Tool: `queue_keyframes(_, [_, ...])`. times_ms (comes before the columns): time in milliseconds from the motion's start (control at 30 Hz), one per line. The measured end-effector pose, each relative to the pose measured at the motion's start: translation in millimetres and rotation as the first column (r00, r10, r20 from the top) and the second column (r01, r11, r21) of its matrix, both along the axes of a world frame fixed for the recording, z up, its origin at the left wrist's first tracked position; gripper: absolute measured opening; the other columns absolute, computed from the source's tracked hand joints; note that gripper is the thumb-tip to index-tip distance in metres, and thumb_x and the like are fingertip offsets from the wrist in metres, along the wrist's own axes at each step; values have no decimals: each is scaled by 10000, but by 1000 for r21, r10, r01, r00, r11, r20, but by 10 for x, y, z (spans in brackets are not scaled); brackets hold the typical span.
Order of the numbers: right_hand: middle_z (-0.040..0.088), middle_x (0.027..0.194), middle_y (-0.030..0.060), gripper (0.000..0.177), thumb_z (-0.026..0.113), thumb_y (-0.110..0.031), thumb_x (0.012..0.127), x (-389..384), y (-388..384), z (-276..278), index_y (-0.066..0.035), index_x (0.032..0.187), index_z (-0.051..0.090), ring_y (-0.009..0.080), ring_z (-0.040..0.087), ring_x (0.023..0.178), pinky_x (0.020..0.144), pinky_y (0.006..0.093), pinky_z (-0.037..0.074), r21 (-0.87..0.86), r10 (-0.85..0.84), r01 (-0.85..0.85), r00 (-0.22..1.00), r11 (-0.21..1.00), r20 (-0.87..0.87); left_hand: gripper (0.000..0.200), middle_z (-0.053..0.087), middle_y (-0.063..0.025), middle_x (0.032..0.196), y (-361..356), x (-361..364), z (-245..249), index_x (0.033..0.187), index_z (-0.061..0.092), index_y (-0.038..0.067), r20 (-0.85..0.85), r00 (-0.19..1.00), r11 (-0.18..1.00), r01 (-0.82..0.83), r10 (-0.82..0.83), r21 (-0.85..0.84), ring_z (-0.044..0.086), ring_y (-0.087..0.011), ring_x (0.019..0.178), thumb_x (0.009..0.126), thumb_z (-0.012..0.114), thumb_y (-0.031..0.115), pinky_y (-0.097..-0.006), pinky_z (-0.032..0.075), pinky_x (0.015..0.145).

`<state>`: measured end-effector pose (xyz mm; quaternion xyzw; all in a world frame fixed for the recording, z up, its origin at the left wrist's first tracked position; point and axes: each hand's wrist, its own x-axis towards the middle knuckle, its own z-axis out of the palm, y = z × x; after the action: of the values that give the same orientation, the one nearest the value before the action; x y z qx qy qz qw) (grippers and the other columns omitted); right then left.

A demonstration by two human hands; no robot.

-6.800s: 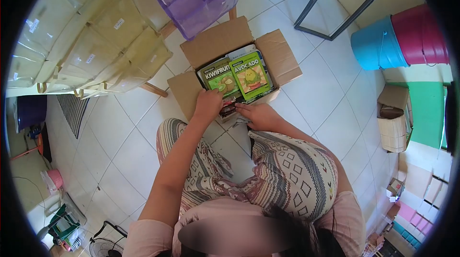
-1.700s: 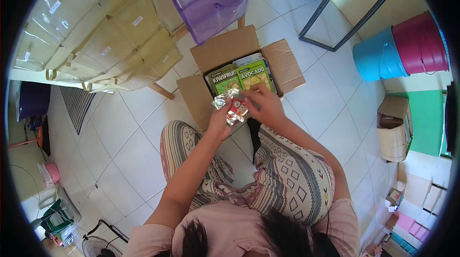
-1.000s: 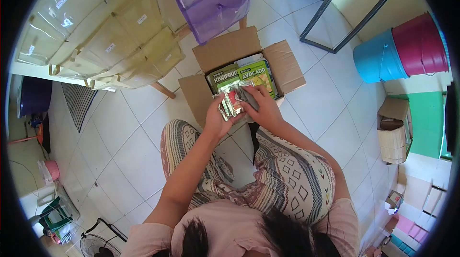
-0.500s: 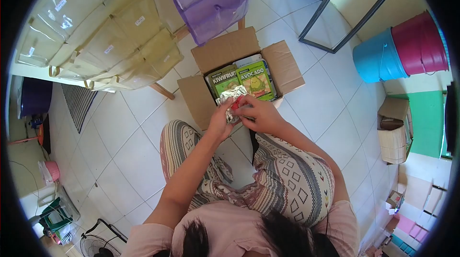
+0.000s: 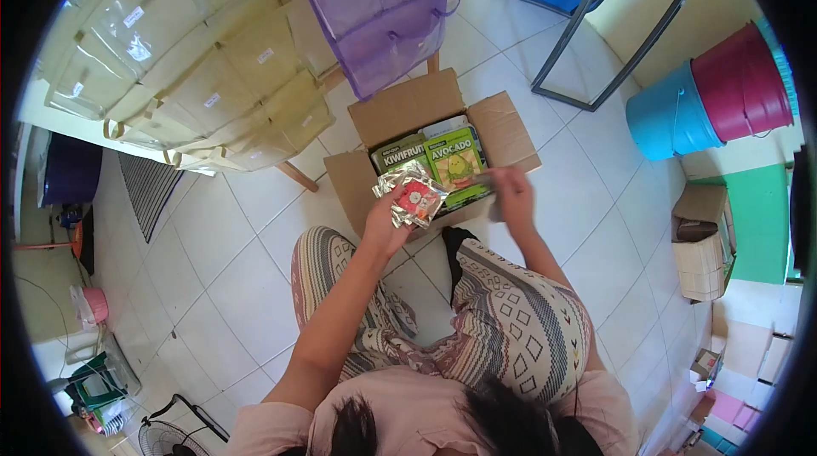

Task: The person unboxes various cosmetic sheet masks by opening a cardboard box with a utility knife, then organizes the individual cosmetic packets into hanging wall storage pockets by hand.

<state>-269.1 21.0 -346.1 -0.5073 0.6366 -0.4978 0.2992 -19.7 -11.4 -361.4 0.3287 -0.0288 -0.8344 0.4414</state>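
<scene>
My left hand (image 5: 387,222) holds silver foil packets (image 5: 415,194), the top one with a red printed front, above the near side of an open cardboard box (image 5: 407,107). My right hand (image 5: 513,196) is closed and blurred by motion at the right of the box. A greyish, smeared thing hangs at its fingers, too blurred to name. Inside the box stand a green avocado pack (image 5: 455,162) and a green kiwifruit pack (image 5: 400,154), the latter partly covered by the foil.
Around the box lies white tiled floor (image 5: 587,192). A purple hanging organizer (image 5: 374,22) and a cream pocket organizer (image 5: 196,73) hang beyond it. To the right are a blue bucket (image 5: 672,116), a magenta bucket (image 5: 740,82) and a small carton (image 5: 702,243).
My right hand has left the foil packets and moved right. The packets now lie more exposed in my left hand, red front showing. The view has shifted slightly.
</scene>
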Motion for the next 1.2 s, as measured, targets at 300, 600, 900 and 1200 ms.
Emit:
queue_keyframes(300, [665,1000,140,255,618,-276,872,-849,1288,-1455,-66,1010,666,292,638,955,846,387,494,415,-362,559,809,718,-463,312,615,-192,1211,-13,218,60,1244,512,-10,-47,999,998,-24,21,-65,632,-319,1107,956,512,110,-483,528,978])
queue_keyframes(600, [634,1053,136,212,647,-144,883,-591,674,-640,-42,1069,648,296,613,1028,933,388,476,-140,-418,396,812,907,-408,302,667,-91,1072,-299,199,109,1172,541,12,394,918,927,106,49,-361,675,-173,934,918,679,101,-342,577,846])
queue_keyframes(900, [654,1003,62,341,602,-299,991,512,-137,-55,0,1156,596,113,603,878,755,274,509,161,291,-365,889,917,355,398,605,-102,1205,-89,-355,68,1274,473,54,340,941,942,117,-3,-313,610,-206,1100,929,665,104,-391,532,937])
queue_keyframes(1200, [584,1173,97,279,401,-222,1071,757,-39,-42,-16,1258,419,140,593,1018,868,290,513,22,105,-140,827,990,553,448,587,-126,1207,293,-608,51,1264,470,47,-174,982,977,-103,70,-186,578,-267,1142,827,472,-52,-439,460,1013])
